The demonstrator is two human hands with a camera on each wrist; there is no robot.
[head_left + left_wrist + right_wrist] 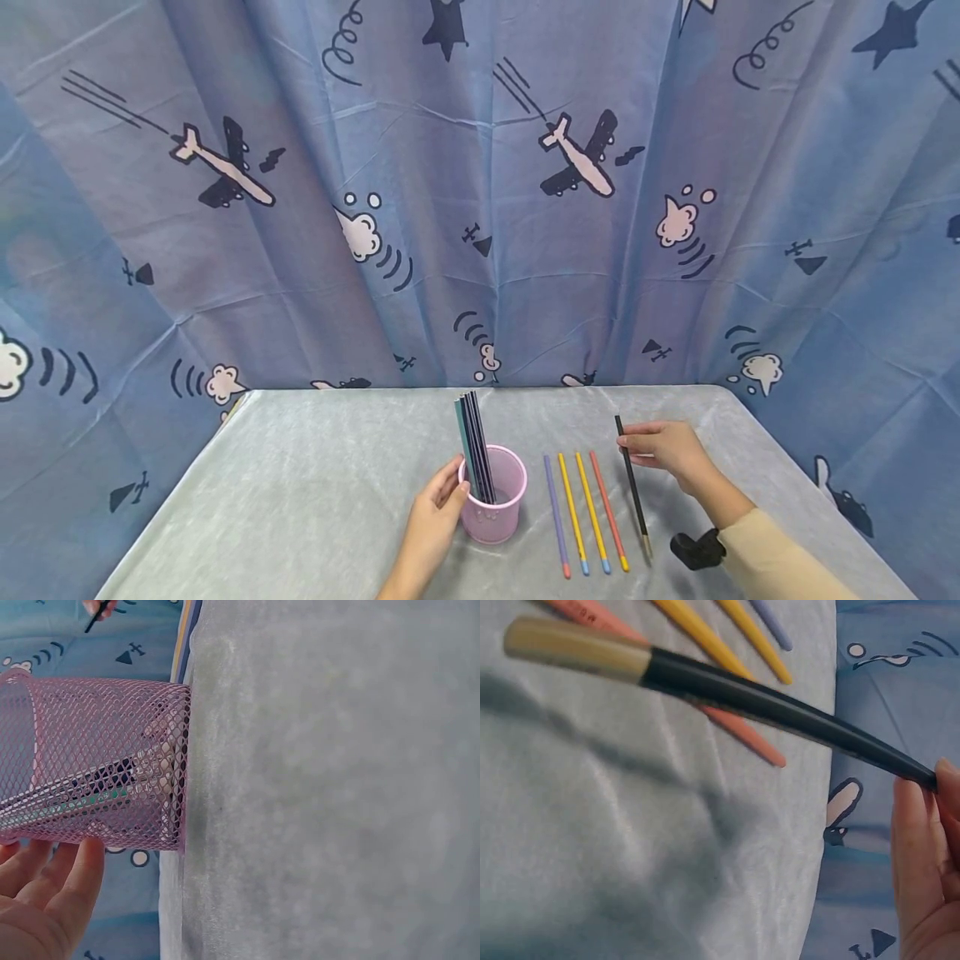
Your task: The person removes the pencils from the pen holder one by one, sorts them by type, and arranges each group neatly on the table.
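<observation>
On the table, a pink mesh pen cup (491, 521) stands upright, with several dark sticks and a teal one (463, 442) leaning in it. My left hand (435, 508) holds the cup's left side, thumb near the rim; fingers (82, 877) touch the mesh in the left wrist view. To the right, my right hand (667, 450) pinches a black pencil (632, 479) by its upper end. The pencil tilts, its gold end pointing down towards the table, and casts a shadow in the right wrist view.
Between cup and right hand lie a purple pencil (556, 512), two yellow pencils (572, 508) and a red pencil (609, 508), roughly side by side with coloured ends towards me. A pale cloth covers the table (315, 483). A blue patterned curtain (450, 208) hangs behind.
</observation>
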